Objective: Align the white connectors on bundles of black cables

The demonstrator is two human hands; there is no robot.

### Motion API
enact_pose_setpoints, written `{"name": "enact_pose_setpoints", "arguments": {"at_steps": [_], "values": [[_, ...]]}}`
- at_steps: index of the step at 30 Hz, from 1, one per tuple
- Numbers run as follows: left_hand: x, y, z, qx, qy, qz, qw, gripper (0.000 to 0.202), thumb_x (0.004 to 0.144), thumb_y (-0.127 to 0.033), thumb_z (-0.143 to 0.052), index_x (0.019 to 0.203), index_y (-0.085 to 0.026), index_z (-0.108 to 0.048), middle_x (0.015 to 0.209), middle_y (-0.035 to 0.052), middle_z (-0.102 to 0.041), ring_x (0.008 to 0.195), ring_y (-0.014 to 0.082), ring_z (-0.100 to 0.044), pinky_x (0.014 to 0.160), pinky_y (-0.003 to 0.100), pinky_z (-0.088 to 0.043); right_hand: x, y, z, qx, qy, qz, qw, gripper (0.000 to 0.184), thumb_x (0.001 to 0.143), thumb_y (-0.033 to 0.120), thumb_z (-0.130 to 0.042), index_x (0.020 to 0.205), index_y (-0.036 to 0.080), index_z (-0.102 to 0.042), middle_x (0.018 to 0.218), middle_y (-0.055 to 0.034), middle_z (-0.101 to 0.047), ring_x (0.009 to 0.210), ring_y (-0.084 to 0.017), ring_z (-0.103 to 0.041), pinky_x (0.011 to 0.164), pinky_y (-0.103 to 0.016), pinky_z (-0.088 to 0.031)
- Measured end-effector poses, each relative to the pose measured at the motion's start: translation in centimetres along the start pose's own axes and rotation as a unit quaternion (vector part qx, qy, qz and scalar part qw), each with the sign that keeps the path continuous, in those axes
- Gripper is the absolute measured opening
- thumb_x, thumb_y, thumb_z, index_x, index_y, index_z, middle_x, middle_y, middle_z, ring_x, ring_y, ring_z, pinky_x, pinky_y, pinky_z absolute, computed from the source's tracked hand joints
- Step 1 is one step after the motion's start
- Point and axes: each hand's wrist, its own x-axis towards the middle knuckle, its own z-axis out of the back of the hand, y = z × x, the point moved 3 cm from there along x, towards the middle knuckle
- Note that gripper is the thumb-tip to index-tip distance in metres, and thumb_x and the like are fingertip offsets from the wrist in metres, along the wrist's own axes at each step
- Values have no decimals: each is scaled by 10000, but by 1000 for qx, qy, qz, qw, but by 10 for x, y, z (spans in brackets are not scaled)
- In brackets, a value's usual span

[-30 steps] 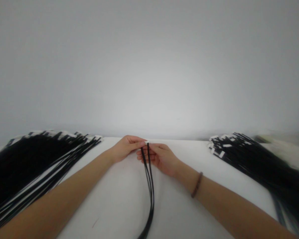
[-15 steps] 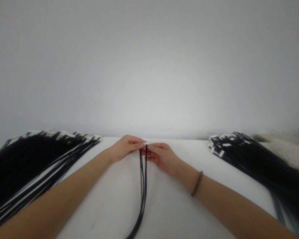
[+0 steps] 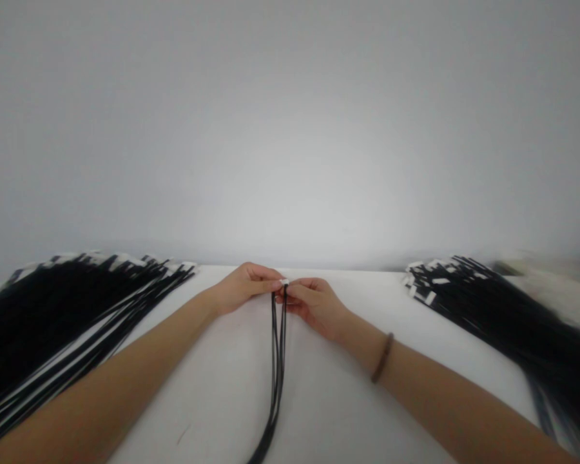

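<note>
My left hand (image 3: 244,287) and my right hand (image 3: 314,303) meet at the far middle of the white table (image 3: 328,399), fingertips pinched together. Between them they hold the white connector ends (image 3: 284,281) of a thin black cable bundle (image 3: 276,361). The strands hang from the fingers and run back toward me across the table, off the bottom edge. My right wrist carries a brown bracelet (image 3: 382,357).
A large pile of black cables with white ends (image 3: 62,309) lies on the left of the table. A second such pile (image 3: 493,309) lies on the right. A plain grey wall stands right behind the table's far edge.
The hanging cable strands have swung left and drawn closer together. My right hand has shifted slightly up toward the left hand; both keep their pinch on the connector ends.
</note>
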Motion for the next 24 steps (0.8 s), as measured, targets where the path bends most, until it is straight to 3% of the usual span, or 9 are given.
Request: {"name": "enact_pose_setpoints", "arguments": {"at_steps": [9, 17, 21, 24], "values": [[0, 0, 0, 11, 10, -9, 1000, 156, 649, -267, -643, 738, -147, -686, 701, 48, -646, 616, 139, -549, 656, 281, -437, 0, 0, 1, -17, 2, 4, 1000, 87, 573, 165, -641, 592, 100, -587, 635, -34, -606, 628, -112, -561, 669, -284, -426], [0, 3, 0, 4, 5, 21, 1000, 239, 659, -304, -633, 821, -136, -684, 774, 78, -674, 717, 182, -589, 742, 325, -441, 2, -2, 0, -17, 7, 12, 1000, 148, 518, 138, -662, 601, 130, -539, 516, 30, -530, 433, -58, -441, 471, -219, -329], [-1, 3, -1, -25, 13, 24, 999, 252, 686, -295, -612, 864, -131, -679, 809, 91, -676, 744, 187, -591, 776, 342, -427, 4, -3, 1, -39, -8, 1, 999, 181, 538, 218, -688, 610, 125, -551, 471, 43, -482, 405, -48, -400, 445, -215, -305], [-2, 0, -2, -13, 24, 11, 1000, 218, 701, -280, -600, 835, -129, -682, 765, 79, -665, 660, 148, -562, 701, 304, -430, 4, -4, 0, -59, -10, -22, 998, 211, 580, 286, -669, 646, 106, -580, 545, 9, -539, 429, -47, -409, 439, -210, -297]]}}
